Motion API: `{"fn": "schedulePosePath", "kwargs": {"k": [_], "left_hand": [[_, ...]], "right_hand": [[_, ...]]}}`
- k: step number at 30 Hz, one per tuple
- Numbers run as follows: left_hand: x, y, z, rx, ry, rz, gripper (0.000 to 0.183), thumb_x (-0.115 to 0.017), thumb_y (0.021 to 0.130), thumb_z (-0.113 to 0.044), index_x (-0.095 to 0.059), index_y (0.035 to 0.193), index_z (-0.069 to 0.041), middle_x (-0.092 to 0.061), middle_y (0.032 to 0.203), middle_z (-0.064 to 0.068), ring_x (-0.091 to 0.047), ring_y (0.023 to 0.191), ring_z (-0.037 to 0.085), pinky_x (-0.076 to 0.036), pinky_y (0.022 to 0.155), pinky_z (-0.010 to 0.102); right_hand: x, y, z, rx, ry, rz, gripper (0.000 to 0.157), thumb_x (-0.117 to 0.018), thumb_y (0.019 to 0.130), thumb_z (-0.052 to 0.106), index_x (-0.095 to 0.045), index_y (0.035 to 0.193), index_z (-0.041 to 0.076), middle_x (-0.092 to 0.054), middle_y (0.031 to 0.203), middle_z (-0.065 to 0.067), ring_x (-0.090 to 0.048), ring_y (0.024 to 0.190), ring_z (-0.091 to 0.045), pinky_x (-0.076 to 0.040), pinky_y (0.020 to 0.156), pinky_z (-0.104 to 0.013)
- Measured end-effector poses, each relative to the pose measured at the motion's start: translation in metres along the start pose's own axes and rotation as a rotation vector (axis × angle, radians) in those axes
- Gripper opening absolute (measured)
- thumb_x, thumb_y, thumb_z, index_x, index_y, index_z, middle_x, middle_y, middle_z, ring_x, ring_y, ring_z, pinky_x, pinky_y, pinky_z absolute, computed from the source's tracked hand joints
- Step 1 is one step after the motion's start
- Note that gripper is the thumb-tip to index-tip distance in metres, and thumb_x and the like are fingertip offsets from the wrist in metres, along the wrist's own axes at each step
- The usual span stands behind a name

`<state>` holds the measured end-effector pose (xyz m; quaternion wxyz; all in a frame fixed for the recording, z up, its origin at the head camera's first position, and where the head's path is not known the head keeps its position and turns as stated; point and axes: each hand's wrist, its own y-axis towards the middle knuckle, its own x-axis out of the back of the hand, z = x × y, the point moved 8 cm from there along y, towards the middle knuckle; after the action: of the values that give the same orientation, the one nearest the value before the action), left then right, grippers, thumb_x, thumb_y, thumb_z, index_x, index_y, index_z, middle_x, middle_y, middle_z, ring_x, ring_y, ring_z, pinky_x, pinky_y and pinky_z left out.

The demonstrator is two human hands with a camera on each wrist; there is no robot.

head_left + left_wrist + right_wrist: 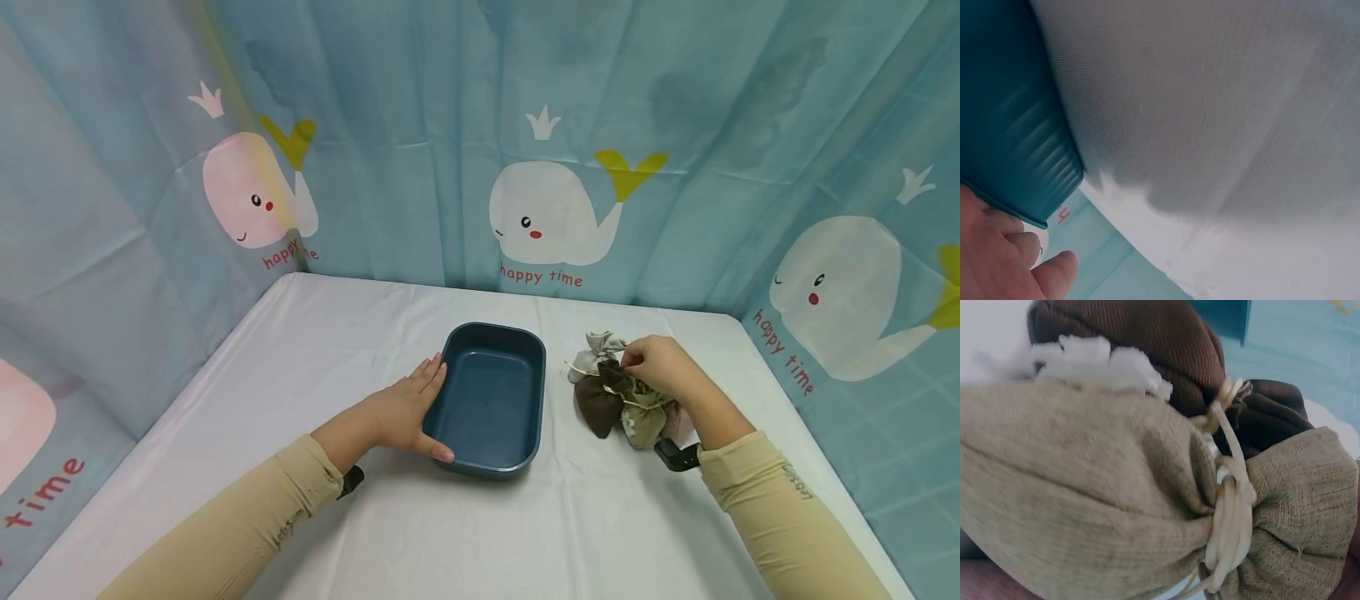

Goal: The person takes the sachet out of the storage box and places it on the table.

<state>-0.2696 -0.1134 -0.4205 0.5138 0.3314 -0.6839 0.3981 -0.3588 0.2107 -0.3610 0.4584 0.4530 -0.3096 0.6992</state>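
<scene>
A dark blue rectangular box (491, 467), open at the top, stands on the white table. My left hand (401, 408) lies with spread, straight fingers against the box's left side, thumb at the near rim; the left wrist view shows its fingertips at the rim of the box (1022, 125). To the right, my right hand (663, 367) pinches the gathered top of a dark brown drawstring pouch (598, 408). Crowded around it are a cream pouch (588, 362), an olive-tan pouch (643, 423) with a white flower and a pinkish pouch (678, 423). The tan pouch (1085, 487) hides most of the right wrist view.
White cloth covers the table (465, 533). Behind and along the sides hangs a light blue curtain (405, 192) printed with whales. A black wrist strap (677, 455) sits near the tan and pinkish pouches.
</scene>
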Motion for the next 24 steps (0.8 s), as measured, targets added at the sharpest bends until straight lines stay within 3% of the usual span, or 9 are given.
{"fn": "schedulePosePath", "kwargs": {"k": [10,24], "left_hand": [[0.0034,-0.0021,-0.0019,-0.011,0.003,0.007,0.133,-0.048,0.055,-0.087,0.0,0.146,-0.002,0.008,0.152,0.013,0.006,0.139,0.026,-0.018,0.109,0.045],[-0.0006,0.0039,0.0027,0.006,0.012,0.015,0.136,-0.045,0.051,-0.09,0.002,0.146,-0.004,0.01,0.152,0.011,0.008,0.139,0.023,-0.018,0.109,0.043]], "right_hand": [[-0.0014,0.003,-0.007,-0.062,0.009,0.042,0.014,-0.057,0.081,0.002,-0.067,0.072,0.008,-0.062,0.071,-0.002,-0.051,0.062,-0.016,-0.041,0.055,-0.029],[0.0013,0.0015,-0.0011,-0.001,0.026,0.085,0.005,-0.062,0.083,0.006,-0.067,0.083,0.006,-0.064,0.079,-0.003,-0.055,0.07,-0.016,-0.045,0.062,-0.032]]}}
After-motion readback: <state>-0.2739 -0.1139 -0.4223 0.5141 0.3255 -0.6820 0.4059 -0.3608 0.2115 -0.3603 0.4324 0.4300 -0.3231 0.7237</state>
